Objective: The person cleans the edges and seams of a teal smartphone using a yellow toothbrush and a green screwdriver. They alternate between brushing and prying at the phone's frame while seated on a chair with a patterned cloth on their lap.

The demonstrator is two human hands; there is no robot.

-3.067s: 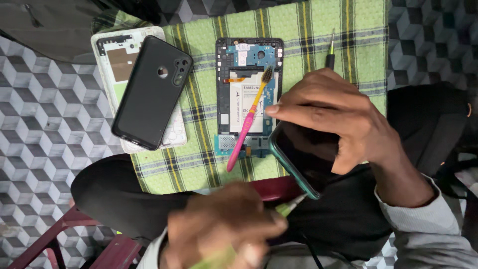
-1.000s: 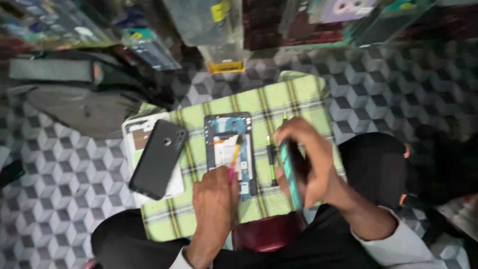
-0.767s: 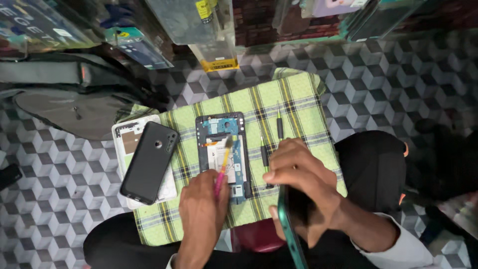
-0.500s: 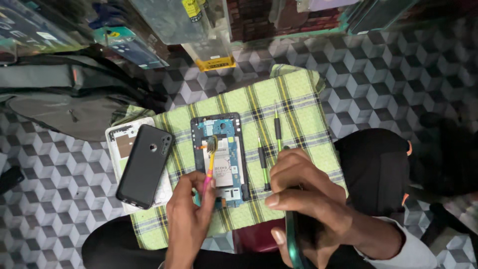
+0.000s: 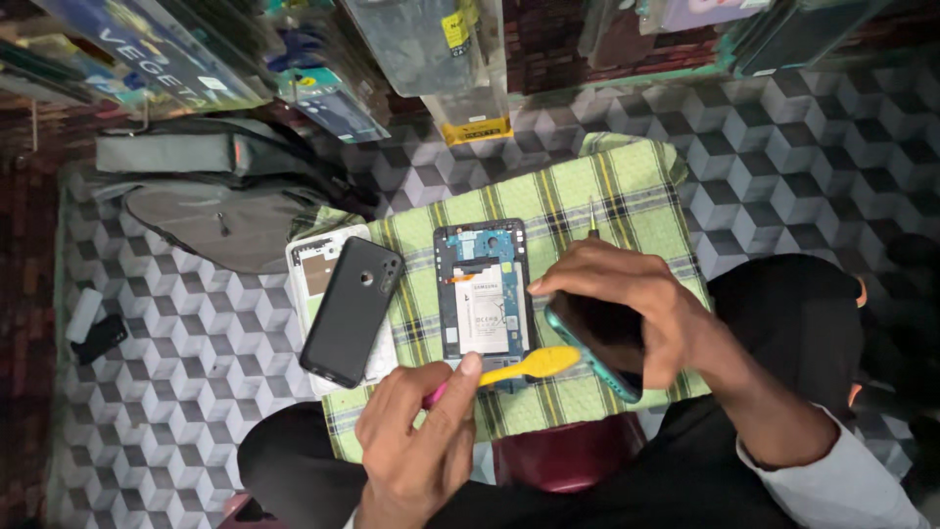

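My left hand (image 5: 416,431) grips a pink-and-yellow plastic pry tool (image 5: 524,365), its yellow tip pointing right toward the phone in my other hand. My right hand (image 5: 632,299) holds a teal-edged dark phone (image 5: 597,338) tilted on its edge, just right of an opened phone (image 5: 483,291) lying back-up with its battery and blue board exposed on a green checked cloth (image 5: 607,201). A thin screwdriver (image 5: 591,217) lies on the cloth behind my right hand.
A black phone (image 5: 351,311) lies across a white phone frame (image 5: 311,263) at the cloth's left edge. A grey bag (image 5: 211,196) rests on the patterned floor to the left. Shelves of packaged goods (image 5: 431,49) stand behind. A small dark object (image 5: 98,338) lies far left.
My left hand has lifted the pry tool off the opened phone and swung it level, tip toward the teal phone. My right hand has brought that phone up beside the opened one.
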